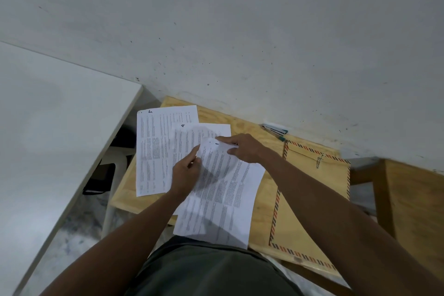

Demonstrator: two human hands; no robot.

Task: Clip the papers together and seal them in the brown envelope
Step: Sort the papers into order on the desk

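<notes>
Three printed sheets lie fanned on a small wooden table [264, 194]. The far left sheet [153, 151] is marked 5, the middle sheet [187, 137] is marked 4, and the nearest sheet [223, 199] overhangs the table's front edge. My left hand [186, 173] pinches the nearest sheet's left top edge. My right hand [242, 148] grips its top right corner, lifting it slightly. A brown envelope [310, 190] with a red-and-blue striped border lies to the right, with a metal paper clip [319, 160] resting on its upper part.
A stapler-like tool [275, 129] and a teal pen [281, 138] lie by the wall behind the envelope. A white table [48, 139] stands on the left, with a white plastic stool [117, 154] below. Another wooden piece [413, 199] stands on the right.
</notes>
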